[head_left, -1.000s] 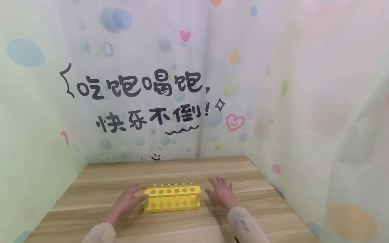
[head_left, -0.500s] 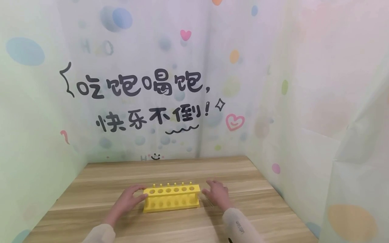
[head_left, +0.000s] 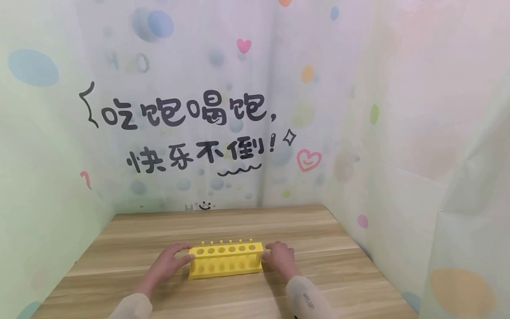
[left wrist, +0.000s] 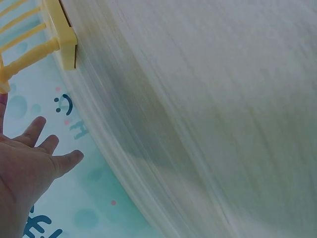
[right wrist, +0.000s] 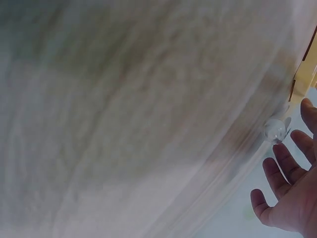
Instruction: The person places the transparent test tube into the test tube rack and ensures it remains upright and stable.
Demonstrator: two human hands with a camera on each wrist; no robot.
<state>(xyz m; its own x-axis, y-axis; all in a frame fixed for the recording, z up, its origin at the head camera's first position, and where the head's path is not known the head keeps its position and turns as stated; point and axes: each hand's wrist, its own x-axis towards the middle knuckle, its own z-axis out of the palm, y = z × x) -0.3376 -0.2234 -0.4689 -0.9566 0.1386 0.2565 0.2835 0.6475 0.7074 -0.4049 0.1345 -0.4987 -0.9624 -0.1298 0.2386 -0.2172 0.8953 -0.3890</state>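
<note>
Pastel printed sheeting (head_left: 223,110) with black lettering encloses a light wooden table (head_left: 223,223). Near the table's front edge stands a yellow plastic test-tube rack (head_left: 226,259) with six round holes along its top; every hole is empty. The left hand (head_left: 169,261) rests at the rack's left end, thumb on the top corner, fingers relaxed and spread. The right hand (head_left: 279,257) has moved inward over the last second, from flat on the table, apart from the rack, to touching the rack's right end, fingers loosely extended. Judgement: both ends are now bracketed, so the rack is positioned for a two-handed lift or slide.
</note>
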